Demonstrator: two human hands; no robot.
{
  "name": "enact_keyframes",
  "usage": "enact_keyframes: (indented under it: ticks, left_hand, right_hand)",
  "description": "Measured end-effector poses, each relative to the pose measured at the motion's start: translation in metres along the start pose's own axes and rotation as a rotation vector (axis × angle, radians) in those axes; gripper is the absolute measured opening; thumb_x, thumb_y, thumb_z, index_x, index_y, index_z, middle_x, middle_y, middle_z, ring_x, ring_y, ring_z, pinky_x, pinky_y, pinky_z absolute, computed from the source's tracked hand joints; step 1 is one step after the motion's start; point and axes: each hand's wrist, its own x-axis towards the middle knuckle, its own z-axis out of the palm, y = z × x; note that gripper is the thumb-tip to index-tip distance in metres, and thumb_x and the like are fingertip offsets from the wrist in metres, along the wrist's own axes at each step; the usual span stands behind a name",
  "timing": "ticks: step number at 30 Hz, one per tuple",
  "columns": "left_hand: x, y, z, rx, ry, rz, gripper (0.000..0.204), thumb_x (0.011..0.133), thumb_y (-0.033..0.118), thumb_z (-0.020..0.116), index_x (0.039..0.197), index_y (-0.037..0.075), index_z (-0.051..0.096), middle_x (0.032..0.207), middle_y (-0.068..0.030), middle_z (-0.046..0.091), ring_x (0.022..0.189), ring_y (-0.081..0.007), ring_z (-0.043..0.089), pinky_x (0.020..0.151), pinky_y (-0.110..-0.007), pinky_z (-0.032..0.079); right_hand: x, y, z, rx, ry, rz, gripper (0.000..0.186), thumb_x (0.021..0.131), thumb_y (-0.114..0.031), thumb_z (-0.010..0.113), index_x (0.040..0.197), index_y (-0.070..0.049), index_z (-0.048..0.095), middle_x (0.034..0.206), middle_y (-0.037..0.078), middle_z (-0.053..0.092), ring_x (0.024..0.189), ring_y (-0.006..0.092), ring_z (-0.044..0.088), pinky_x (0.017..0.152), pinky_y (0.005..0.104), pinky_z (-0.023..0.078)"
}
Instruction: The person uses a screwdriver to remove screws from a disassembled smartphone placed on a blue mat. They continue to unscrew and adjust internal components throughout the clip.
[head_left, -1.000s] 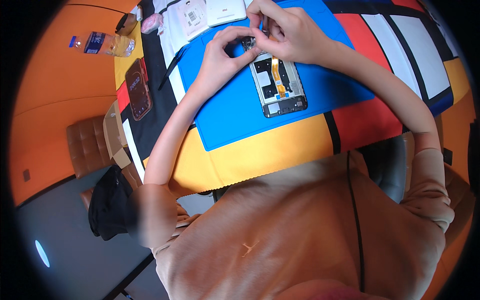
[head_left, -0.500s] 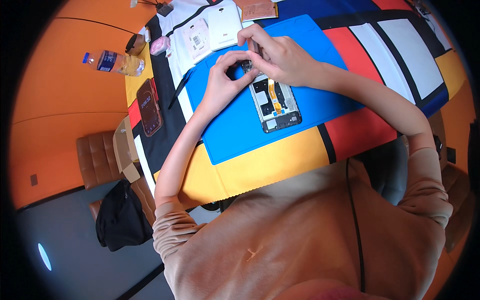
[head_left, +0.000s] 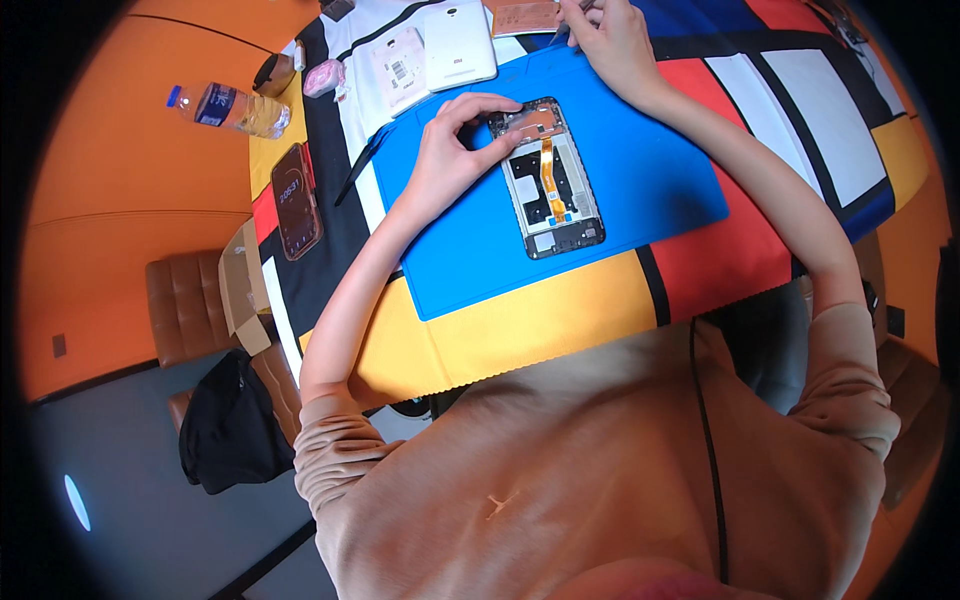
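The left hand [head_left: 450,150] is resting on a blue mat [head_left: 640,180], fingers curled and part open, its fingertips touching the top left corner of an opened phone [head_left: 548,178] without gripping it. The phone is lying flat on the mat, just right of that hand, its orange ribbon cable showing. The right hand [head_left: 612,38] is reaching to the mat's far edge, pinching a thin tool [head_left: 572,20], well apart from the phone. The mat is covering a table [head_left: 520,330] patterned in red, yellow, white and black blocks; orange walls are surrounding it. A white back cover [head_left: 458,45], a dark phone [head_left: 296,198] and a bottle [head_left: 230,108] of yellowish liquid are lying to the left.
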Motion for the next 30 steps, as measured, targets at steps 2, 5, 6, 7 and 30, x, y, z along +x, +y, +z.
enact_keyframes:
  ticks: [2, 5, 6, 7, 30]
  left_hand:
    - [0.0, -0.001, 0.001, 0.005, 0.01, 0.002, 0.033, 0.085, 0.024, 0.082, 0.115, 0.012, 0.076, 0.119, -0.0017, 0.071, 0.106, -0.0179, 0.06, 0.092, -0.032, 0.048]
    - [0.0, 0.0, 0.0, 0.005, 0.01, -0.005, 0.033, 0.085, 0.024, 0.082, 0.115, 0.012, 0.077, 0.119, -0.0011, 0.071, 0.105, -0.0177, 0.059, 0.091, -0.031, 0.048]
    - [0.0, 0.0, 0.0, 0.015, -0.001, -0.008, 0.033, 0.086, 0.024, 0.082, 0.117, 0.012, 0.076, 0.12, -0.0021, 0.071, 0.106, -0.0163, 0.06, 0.093, -0.031, 0.047]
    - [0.0, 0.001, -0.001, 0.026, -0.012, -0.011, 0.034, 0.087, 0.023, 0.081, 0.118, 0.011, 0.075, 0.121, -0.0031, 0.071, 0.106, -0.0149, 0.061, 0.094, -0.03, 0.047]
    - [0.0, -0.005, -0.001, -0.093, 0.016, -0.029, 0.034, 0.101, 0.014, 0.061, 0.135, 0.007, 0.065, 0.118, -0.0042, 0.072, 0.101, -0.0099, 0.06, 0.099, -0.027, 0.048]
  right_hand:
    - [-0.001, -0.002, 0.001, -0.031, -0.023, -0.001, 0.023, 0.103, -0.009, 0.055, 0.121, -0.003, 0.042, 0.072, 0.009, 0.062, 0.057, 0.0182, 0.064, 0.052, 0.0324, 0.05]
    - [-0.002, -0.006, -0.001, -0.069, -0.069, 0.016, 0.024, 0.103, -0.01, 0.055, 0.121, -0.003, 0.042, 0.073, 0.01, 0.063, 0.058, 0.0196, 0.065, 0.053, 0.0335, 0.051]
    - [-0.002, -0.007, -0.001, -0.084, -0.081, 0.01, 0.024, 0.103, -0.011, 0.055, 0.121, -0.003, 0.042, 0.073, 0.01, 0.063, 0.059, 0.0201, 0.066, 0.054, 0.0338, 0.051]
    - [-0.002, -0.008, -0.002, -0.1, -0.094, 0.004, 0.023, 0.103, -0.012, 0.055, 0.121, -0.003, 0.043, 0.074, 0.011, 0.063, 0.06, 0.0206, 0.067, 0.054, 0.0342, 0.051]
    - [-0.032, -0.028, 0.016, 0.152, -0.111, -0.037, 0.022, 0.1, -0.002, 0.058, 0.118, -0.003, 0.046, 0.081, 0.005, 0.06, 0.064, 0.0091, 0.061, 0.056, 0.024, 0.049]
